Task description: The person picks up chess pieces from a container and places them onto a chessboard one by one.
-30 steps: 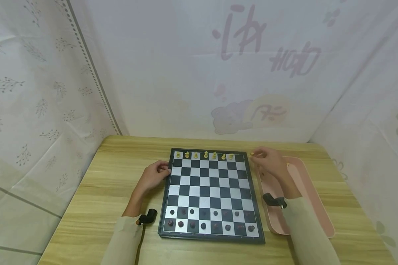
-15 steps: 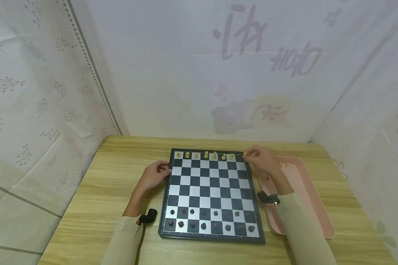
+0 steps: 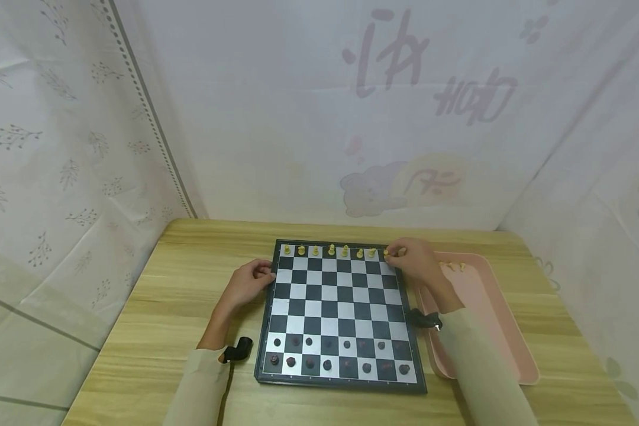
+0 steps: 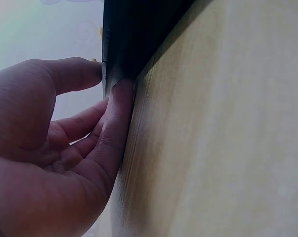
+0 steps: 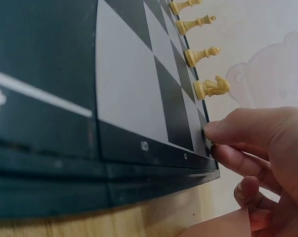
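Note:
A black-and-white chessboard [image 3: 329, 294] lies on the wooden table. At its left edge my left hand [image 3: 247, 285] holds the rim; in the left wrist view, thumb and a finger press the board's dark side wall [image 4: 131, 34]. Over the far right corner square, my right hand [image 3: 419, 260] pinches a small cream chess piece [image 3: 386, 253] between thumb and index finger. Its kind is hidden by the fingertips. Beside it in the far row stands a cream knight [image 5: 213, 89], then a bishop [image 5: 203, 56] and several other cream pieces.
A pink tray [image 3: 503, 322] stands right of the board, under my right forearm, with several cream pieces [image 3: 451, 267] at its far end. Two rows of dark pieces [image 3: 327, 365] fill the board's near side. A printed cloth [image 3: 298, 118] hangs behind the table.
My right hand has moved left from above the tray's far end to the board's far right corner, carrying the cream piece. My left hand has stayed at the rim.

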`<state>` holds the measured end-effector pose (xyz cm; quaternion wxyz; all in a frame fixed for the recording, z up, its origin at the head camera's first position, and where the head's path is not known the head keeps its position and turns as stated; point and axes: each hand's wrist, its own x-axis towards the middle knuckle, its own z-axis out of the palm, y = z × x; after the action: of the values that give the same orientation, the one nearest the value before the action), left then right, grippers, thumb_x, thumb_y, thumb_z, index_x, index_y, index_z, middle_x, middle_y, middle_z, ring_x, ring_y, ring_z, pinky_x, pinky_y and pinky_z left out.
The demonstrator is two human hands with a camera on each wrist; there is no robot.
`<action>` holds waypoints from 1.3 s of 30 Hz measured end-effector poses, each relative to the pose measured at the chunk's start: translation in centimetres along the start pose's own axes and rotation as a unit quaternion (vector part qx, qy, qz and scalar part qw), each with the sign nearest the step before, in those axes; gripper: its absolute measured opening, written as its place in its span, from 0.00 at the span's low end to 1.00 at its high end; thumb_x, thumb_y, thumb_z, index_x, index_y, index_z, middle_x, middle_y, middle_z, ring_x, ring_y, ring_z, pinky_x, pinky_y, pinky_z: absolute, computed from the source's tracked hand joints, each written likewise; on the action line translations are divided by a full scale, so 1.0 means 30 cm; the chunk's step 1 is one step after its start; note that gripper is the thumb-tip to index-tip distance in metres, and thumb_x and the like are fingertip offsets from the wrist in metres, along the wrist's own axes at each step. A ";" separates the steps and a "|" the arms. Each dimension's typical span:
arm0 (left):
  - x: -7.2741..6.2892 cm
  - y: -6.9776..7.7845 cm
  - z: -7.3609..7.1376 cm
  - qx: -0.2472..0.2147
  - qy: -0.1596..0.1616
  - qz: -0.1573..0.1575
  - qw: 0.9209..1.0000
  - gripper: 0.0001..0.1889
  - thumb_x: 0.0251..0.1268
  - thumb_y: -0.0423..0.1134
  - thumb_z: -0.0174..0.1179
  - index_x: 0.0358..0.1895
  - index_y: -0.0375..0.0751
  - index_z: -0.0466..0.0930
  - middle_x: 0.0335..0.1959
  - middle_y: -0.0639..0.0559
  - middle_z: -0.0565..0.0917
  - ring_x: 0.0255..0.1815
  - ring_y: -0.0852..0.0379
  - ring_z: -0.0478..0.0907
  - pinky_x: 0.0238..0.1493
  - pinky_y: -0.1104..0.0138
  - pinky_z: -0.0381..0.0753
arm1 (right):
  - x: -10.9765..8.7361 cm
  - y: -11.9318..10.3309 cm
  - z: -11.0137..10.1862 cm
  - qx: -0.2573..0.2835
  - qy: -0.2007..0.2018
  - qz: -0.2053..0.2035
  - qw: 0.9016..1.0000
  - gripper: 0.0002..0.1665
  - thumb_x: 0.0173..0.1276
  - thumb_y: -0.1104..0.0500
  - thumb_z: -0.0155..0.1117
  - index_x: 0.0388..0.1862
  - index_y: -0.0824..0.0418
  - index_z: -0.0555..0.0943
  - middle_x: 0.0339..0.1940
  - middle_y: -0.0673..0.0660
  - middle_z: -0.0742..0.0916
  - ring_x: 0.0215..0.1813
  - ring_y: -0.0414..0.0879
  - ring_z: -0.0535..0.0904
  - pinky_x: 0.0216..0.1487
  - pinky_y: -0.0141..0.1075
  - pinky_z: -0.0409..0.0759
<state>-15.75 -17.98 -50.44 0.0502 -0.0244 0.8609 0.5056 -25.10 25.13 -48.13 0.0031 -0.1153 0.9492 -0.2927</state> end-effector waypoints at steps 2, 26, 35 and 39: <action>0.000 0.001 0.000 0.000 0.001 -0.001 1.000 0.21 0.78 0.37 0.67 0.67 0.31 0.83 0.49 0.43 0.87 0.48 0.49 0.84 0.45 0.63 0.80 | 0.000 0.000 0.000 -0.001 0.000 -0.001 1.000 0.10 0.71 0.59 0.78 0.46 0.64 0.92 0.44 0.58 0.91 0.44 0.56 0.84 0.44 0.48 0.80; 0.006 -0.005 0.001 0.006 -0.001 0.002 1.000 0.21 0.78 0.37 0.67 0.67 0.30 0.82 0.50 0.43 0.88 0.49 0.49 0.85 0.47 0.62 0.81 | -0.081 0.087 -0.124 0.057 0.031 -0.028 0.998 0.16 0.77 0.57 0.75 0.59 0.63 0.89 0.51 0.61 0.92 0.51 0.58 0.86 0.47 0.48 0.84; 0.003 -0.001 -0.002 0.003 0.001 0.002 1.000 0.22 0.78 0.36 0.67 0.68 0.30 0.82 0.50 0.42 0.88 0.49 0.48 0.85 0.47 0.62 0.80 | -0.162 0.168 -0.193 -0.051 -0.022 0.031 0.998 0.19 0.77 0.42 0.73 0.48 0.56 0.93 0.40 0.53 0.92 0.45 0.53 0.86 0.45 0.47 0.80; 0.002 -0.001 -0.001 0.003 0.003 0.001 1.000 0.21 0.77 0.36 0.67 0.68 0.30 0.82 0.49 0.43 0.88 0.49 0.48 0.85 0.47 0.62 0.79 | -0.193 0.180 -0.203 -0.119 -0.024 0.074 0.990 0.22 0.69 0.34 0.76 0.26 0.48 0.90 0.21 0.44 0.83 0.32 0.47 0.77 0.35 0.42 0.69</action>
<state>-15.82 -18.02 -50.45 0.0475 -0.0246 0.8624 0.5033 -21.10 34.12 -46.44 0.0343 -0.0513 0.9828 -0.1741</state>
